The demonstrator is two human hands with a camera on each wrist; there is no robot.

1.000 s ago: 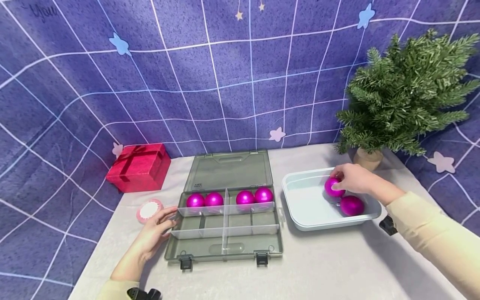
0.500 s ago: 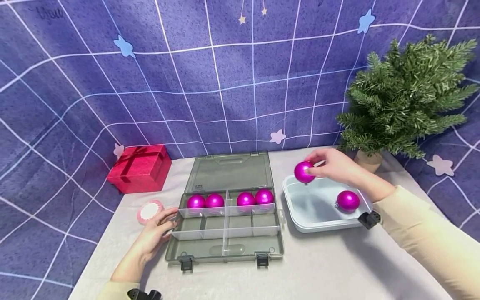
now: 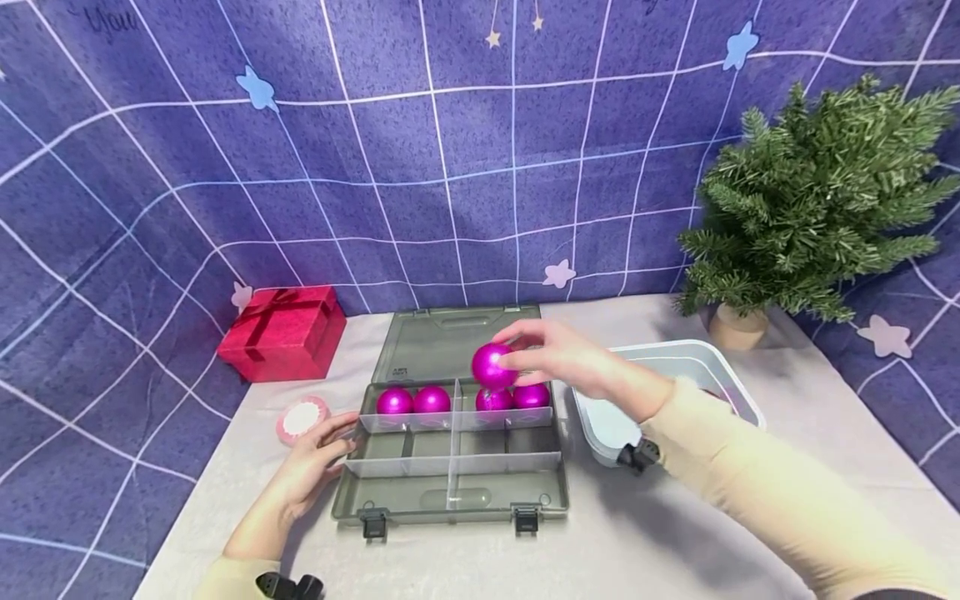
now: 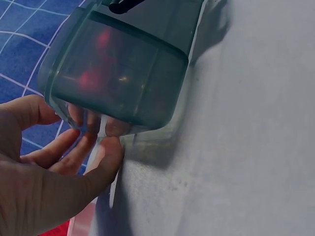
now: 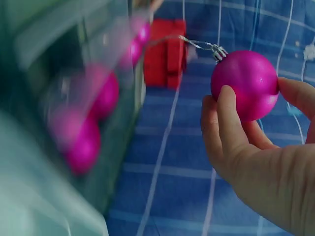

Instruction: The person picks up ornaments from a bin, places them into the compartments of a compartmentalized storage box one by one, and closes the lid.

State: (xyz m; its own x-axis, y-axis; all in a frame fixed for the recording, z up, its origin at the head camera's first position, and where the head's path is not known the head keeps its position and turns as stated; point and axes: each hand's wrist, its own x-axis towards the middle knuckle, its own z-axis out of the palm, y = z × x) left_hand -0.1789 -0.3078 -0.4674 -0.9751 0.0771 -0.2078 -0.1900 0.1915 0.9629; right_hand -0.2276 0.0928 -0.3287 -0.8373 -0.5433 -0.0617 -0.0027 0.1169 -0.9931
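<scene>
My right hand (image 3: 558,358) pinches a magenta Christmas bauble (image 5: 246,83) between thumb and fingers, above the back right part of the organizer box (image 3: 450,500). A silver cap and wire hook show on the bauble in the right wrist view. The box is smoky, see-through and divided, its lid (image 3: 457,337) folded back flat. Two baubles (image 3: 412,402) sit in the back left compartment and two more in the back right one, partly hidden behind the held bauble. My left hand (image 3: 303,467) touches the box's left side with extended fingers (image 4: 106,160).
A pale tub (image 3: 675,350), partly covered by my right sleeve, stands right of the box, a bauble barely showing inside. A small potted fir tree (image 3: 817,200) rises behind it. At left are a red gift box (image 3: 285,333) and a pink-and-white round item (image 3: 302,419).
My right hand has lifted a bauble out of the pale tub and carried it left, over the organizer box. The left hand has stayed at the box's side.
</scene>
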